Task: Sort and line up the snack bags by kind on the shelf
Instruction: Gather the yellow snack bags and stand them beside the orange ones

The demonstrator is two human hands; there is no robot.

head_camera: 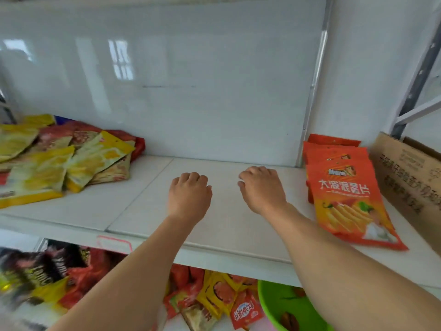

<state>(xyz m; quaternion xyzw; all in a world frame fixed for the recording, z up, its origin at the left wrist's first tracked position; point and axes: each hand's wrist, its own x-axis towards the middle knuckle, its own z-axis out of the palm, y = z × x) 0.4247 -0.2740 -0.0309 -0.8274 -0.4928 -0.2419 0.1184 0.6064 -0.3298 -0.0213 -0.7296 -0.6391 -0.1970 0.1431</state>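
Both my hands hover over the bare middle of the white shelf point(143, 199) and hold nothing. My left hand point(189, 195) has its fingers loosely curled downward. My right hand point(261, 187) is beside it, fingers also loosely bent. A stack of orange snack bags point(343, 182) lies in a row at the right, apart from my right hand. At the left lies a loose heap of yellow bags point(47, 166) mixed with red bags point(64, 137).
A brown cardboard box point(410, 177) stands at the far right beside the orange bags. The lower shelf holds dark, red and yellow snack packets point(210, 295) and a green bowl point(269, 304). A glossy white panel point(191, 80) backs the shelf.
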